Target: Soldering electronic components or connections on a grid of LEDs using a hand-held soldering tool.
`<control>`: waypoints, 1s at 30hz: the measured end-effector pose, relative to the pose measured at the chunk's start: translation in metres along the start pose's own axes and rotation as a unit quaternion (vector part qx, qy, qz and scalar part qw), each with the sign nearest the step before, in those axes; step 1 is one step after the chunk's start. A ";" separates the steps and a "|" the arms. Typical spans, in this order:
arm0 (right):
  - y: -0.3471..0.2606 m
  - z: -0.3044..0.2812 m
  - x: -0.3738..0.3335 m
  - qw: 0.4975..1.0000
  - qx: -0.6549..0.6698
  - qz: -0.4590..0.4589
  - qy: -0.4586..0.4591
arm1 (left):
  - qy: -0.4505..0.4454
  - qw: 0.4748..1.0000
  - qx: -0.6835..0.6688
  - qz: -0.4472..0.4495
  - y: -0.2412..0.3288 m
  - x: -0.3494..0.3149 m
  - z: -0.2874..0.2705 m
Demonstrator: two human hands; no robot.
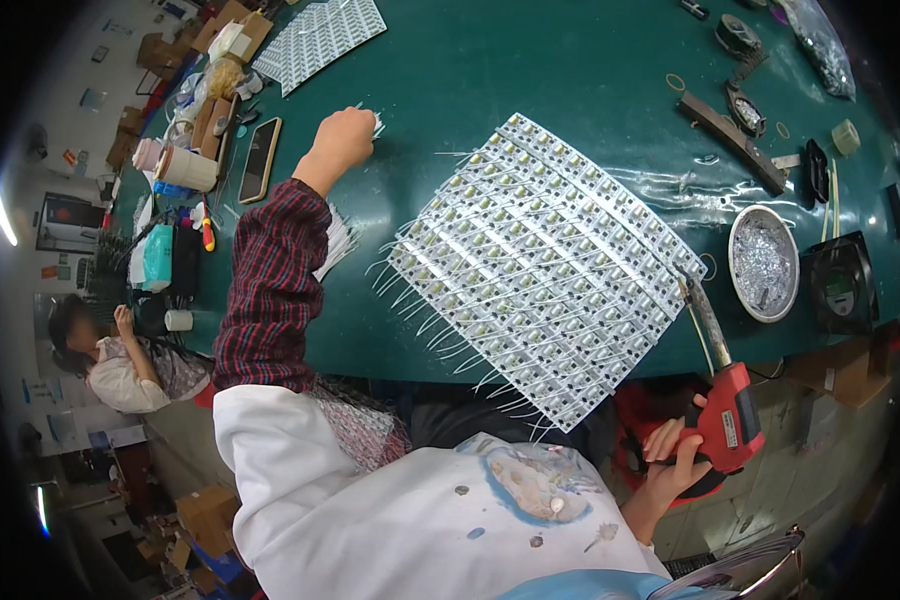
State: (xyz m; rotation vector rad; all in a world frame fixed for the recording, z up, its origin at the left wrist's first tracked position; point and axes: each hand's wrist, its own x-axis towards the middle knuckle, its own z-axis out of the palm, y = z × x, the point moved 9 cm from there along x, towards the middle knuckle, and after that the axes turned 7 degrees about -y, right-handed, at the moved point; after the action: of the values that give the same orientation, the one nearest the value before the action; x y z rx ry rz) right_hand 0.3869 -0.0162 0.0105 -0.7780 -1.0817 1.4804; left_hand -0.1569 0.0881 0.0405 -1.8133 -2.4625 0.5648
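A large panel of small white circuit boards [540, 265] lies on the green table, with rows of thin white wires sticking out from it toward its near left side. My right hand [675, 460] is wrapped around the handle of a red soldering gun [732, 425]. Its metal tip reaches the panel's right corner. Farther off to the left, my left hand [345, 138] is closed in a pinch at a few thin white wires [378, 126]; its fingertips are partly hidden. A loose bundle of white wires [340, 243] lies beside my left sleeve.
More circuit panels [320, 40] lie at the far left, near a phone [260, 160] and a screwdriver [208, 228]. On the right are a round bowl of shiny bits [763, 263], a dark bar [732, 142] and a black box [840, 283]. Another person [120, 360] sits at left.
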 end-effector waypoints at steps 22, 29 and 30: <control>0.006 -0.008 -0.006 1.000 0.020 0.012 0.008 | 0.169 0.946 -0.254 -0.107 -0.024 -0.034 -0.016; 0.001 -0.013 -0.004 1.000 -0.021 0.008 0.009 | 0.018 0.737 -0.673 0.061 0.127 -0.074 -0.055; 0.000 -0.013 -0.004 0.999 -0.031 0.005 0.006 | -0.014 0.712 -0.698 0.077 0.155 -0.082 -0.058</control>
State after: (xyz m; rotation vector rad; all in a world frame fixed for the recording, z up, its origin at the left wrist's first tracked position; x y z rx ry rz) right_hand 0.3996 -0.0169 0.0050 -0.8363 -1.1191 1.4553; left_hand 0.0253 0.0668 0.0627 -2.1410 -2.8538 -1.8304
